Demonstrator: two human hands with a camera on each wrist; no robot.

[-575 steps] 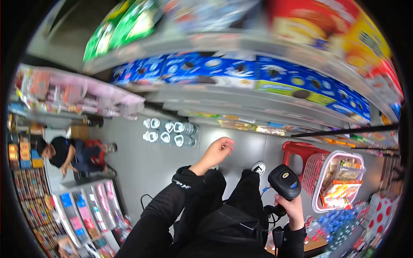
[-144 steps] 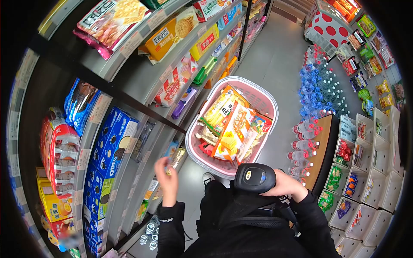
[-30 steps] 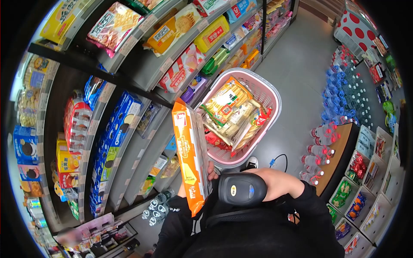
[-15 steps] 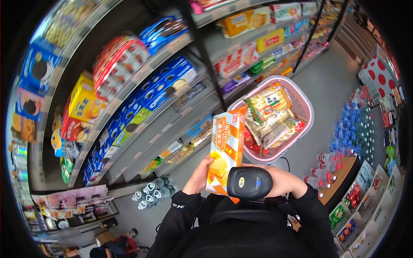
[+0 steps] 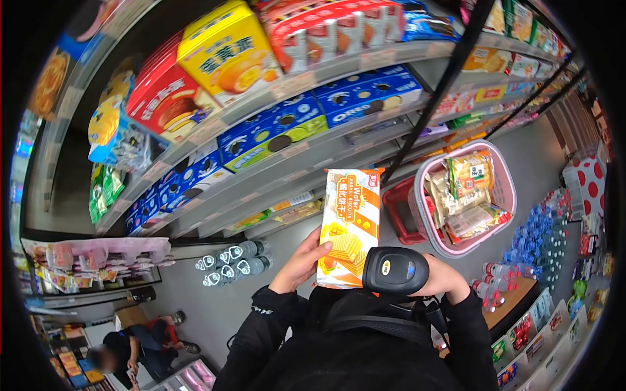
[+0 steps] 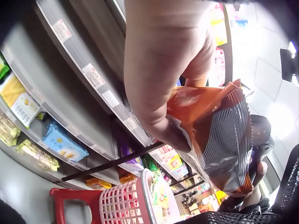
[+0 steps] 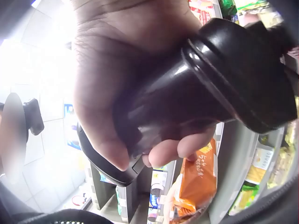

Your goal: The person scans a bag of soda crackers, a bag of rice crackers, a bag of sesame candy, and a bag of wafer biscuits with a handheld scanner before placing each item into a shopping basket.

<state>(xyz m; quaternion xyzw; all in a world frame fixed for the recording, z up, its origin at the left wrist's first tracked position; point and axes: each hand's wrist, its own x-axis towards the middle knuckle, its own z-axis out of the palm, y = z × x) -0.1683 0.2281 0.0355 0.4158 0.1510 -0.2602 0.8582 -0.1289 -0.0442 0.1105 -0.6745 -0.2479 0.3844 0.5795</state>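
Head view: we're in a shop aisle, with grey metal shelving [image 5: 306, 163] running up the left and across the top. It carries blue Oreo cookie boxes [image 5: 365, 98], a big yellow carton [image 5: 225, 55] and red cartons beside it. Below is a plain grey floor [image 5: 215, 306]. A shrink-wrapped pack of clear water bottles [image 5: 235, 260] lies on it at the foot of the shelves. Off to the right, a pink plastic basket [image 5: 417, 195] full of snack packets sits on a red plastic stool [image 5: 394, 212]. In the bottom-left corner another person [image 5: 130, 345] is crouching.

The left hand [image 5: 301, 260] has its fingers clamped on the lower left edge of the orange-and-white wafer biscuit packet [image 5: 349, 225]. The packet is held upright in mid-air in front of the chest, printed face towards the camera. The right hand [image 5: 447, 280] has its fingers wrapped round the black handheld barcode scanner [image 5: 395, 270], which sits at the packet's lower right corner.

A second ago that packet was edge-on to the camera. Half a second ago it was face-on but leaning, with its top across the basket and the scanner covering its bottom. Now it stands straighter and clear of the basket, and the head has swung left, bringing more shelving into frame.
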